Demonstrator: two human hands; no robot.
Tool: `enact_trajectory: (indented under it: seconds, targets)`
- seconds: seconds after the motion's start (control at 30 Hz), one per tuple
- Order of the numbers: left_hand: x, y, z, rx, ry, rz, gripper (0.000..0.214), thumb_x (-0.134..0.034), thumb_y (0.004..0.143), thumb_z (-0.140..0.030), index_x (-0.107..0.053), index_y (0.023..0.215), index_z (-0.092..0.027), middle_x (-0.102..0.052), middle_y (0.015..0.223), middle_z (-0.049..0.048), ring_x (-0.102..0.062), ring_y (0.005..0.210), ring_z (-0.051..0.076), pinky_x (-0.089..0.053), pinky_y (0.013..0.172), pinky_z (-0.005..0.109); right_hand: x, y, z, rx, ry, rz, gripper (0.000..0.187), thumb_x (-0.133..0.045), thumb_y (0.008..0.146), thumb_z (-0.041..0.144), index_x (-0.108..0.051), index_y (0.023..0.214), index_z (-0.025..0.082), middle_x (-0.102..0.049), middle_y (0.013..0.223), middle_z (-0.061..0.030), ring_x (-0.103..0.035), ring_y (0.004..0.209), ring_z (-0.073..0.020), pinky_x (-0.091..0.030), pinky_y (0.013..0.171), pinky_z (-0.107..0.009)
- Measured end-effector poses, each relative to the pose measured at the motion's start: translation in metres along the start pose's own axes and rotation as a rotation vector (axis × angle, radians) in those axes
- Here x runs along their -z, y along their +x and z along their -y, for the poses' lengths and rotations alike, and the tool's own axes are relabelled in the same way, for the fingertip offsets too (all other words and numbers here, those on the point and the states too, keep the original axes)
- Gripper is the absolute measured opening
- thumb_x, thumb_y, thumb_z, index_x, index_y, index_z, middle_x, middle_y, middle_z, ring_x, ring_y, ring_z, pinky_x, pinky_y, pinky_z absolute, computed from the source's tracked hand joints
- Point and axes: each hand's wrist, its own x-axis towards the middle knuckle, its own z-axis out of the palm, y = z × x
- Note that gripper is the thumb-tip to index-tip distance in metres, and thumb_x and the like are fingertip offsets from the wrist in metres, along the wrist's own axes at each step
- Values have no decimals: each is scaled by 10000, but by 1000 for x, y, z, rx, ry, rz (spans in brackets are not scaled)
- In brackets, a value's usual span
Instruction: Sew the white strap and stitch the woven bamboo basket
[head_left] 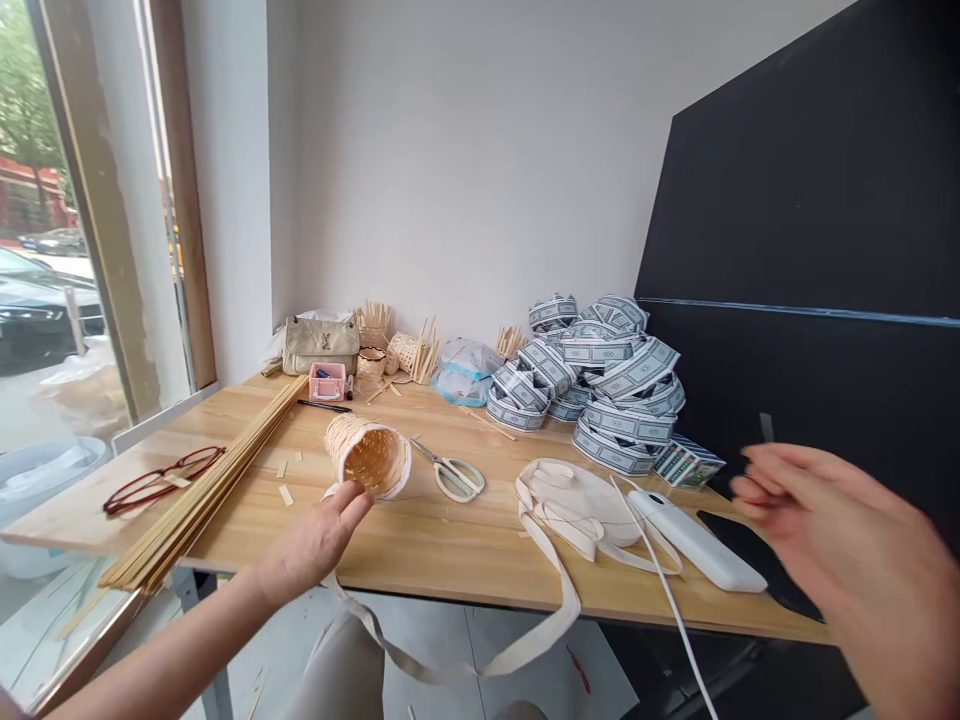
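Observation:
My left hand (311, 542) grips the lower rim of a small woven bamboo basket (367, 457), which lies tilted on its side with its open mouth facing me. Just right of the basket lie steel scissors (450, 472) with pale green handles. My right hand (832, 540) is blurred, holds nothing, and hangs above the table's right end, nearest a black phone (757, 565) and a white power bank (697, 540). A white cable runs from the power bank off the table's front edge. A coiled cream cotton strap (559, 520) lies between the scissors and the power bank.
The wooden table (465, 555) carries a bundle of bamboo strips (202, 505), red glasses (161, 480), a pink box (327, 381), a beige bag (322, 345), and a heap of printed paper bands (592, 380). A black board (795, 250) stands at the right; a window is at the left.

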Motion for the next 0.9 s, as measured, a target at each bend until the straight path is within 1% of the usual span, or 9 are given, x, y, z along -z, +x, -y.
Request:
enact_trajectory:
  seconds: [0.07,0.13,0.23,0.33,0.47,0.6,0.7,0.83,0.9]
  targets:
    - [-7,-6,-2,31,-11,36,312,-316,776,24,-498,918,-186,-536,876,36,-536,715,139,-469,644,231,-34,-18,8,-154,48,232,229,-703,573,311,-557,701,190,-434,536,34,-387,431,-65,-274,398,-226]
    - [-14,-11,-3,71,-25,60,332,-315,733,46,-495,885,-188,-536,845,27,-532,684,137,-457,621,226,-68,-47,9,-191,26,501,210,-660,616,342,-559,705,182,-389,465,66,-332,398,-54,-229,382,-200]
    - [-21,-17,-6,133,-50,72,381,-303,698,56,-499,918,-187,-549,838,32,-540,652,135,-450,595,222,-111,-92,-11,-334,9,801,141,-634,612,276,-563,646,160,-372,452,80,-303,395,-44,-194,373,-177]
    - [-26,-22,-9,168,-80,70,367,-308,739,15,-508,969,-188,-571,885,52,-578,711,156,-469,615,235,-140,-125,-46,-438,61,789,125,-608,592,223,-564,690,159,-352,465,95,-263,387,-33,-166,373,-175]
    - [-26,-25,-13,172,-116,51,303,-300,828,-71,-541,970,-190,-582,1053,87,-609,889,180,-496,713,252,-158,-139,-79,-555,213,691,365,-554,595,256,-503,949,182,-306,530,113,-230,403,-38,-142,373,-171]
    - [-25,-27,-19,219,-195,-50,264,-295,901,-187,-555,947,-190,-605,1015,85,-624,861,161,-497,708,234,-164,-134,-85,-660,395,763,546,-574,568,284,-467,1090,166,-307,572,106,-217,427,-29,-116,383,-159]
    - [-24,-28,-23,242,-234,-83,258,-302,905,-198,-558,936,-196,-614,1001,80,-624,861,156,-490,699,226,-170,-130,-85,-727,476,858,594,-601,545,249,-473,1122,181,-291,552,115,-196,416,-23,-102,379,-153]
    - [-22,-25,-28,275,-316,-111,234,-322,904,-213,-555,908,-195,-635,918,59,-620,786,135,-477,651,203,-178,-132,-84,-790,503,972,486,-637,503,180,-557,982,153,-366,547,99,-222,400,-13,-87,363,-153]
    - [-21,-24,-29,306,-336,-162,219,-340,900,-221,-557,890,-191,-640,888,50,-614,768,129,-470,647,201,-179,-134,-84,-790,510,955,415,-645,508,189,-563,912,147,-377,544,94,-242,401,-13,-89,360,-150]
